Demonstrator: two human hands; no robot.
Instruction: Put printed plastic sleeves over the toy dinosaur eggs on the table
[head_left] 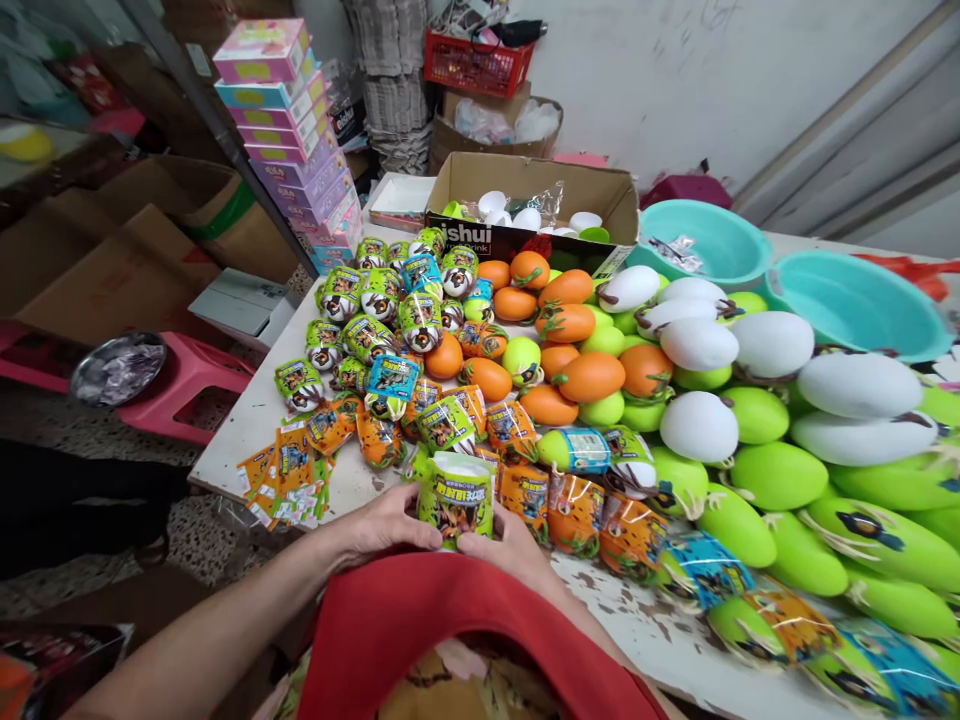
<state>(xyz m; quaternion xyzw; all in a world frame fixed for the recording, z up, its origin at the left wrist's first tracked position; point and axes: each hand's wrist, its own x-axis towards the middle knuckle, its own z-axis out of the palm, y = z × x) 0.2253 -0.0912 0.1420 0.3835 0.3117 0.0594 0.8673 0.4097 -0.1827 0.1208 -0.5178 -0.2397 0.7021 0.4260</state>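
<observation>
Between my two hands stands a green printed plastic sleeve (457, 500) with a pale top edge, held upright near the table's front edge. My left hand (390, 522) grips its left side, and my right hand (511, 552) closes on its right side. I cannot tell whether an egg is inside. Left of it lies a loose pile of flat orange and green sleeves (289, 465). Just beyond are sleeved toy eggs (367, 335) in green, orange and blue prints. Bare orange eggs (592, 377), white eggs (699, 345) and lime green eggs (780, 475) spread to the right.
At the back are a cardboard box (525, 180) with white and green shells and two turquoise basins (862, 300). Stacked pink and purple boxes (289, 130) rise at the back left. A pink stool (180, 390) bears a metal bowl (116, 368).
</observation>
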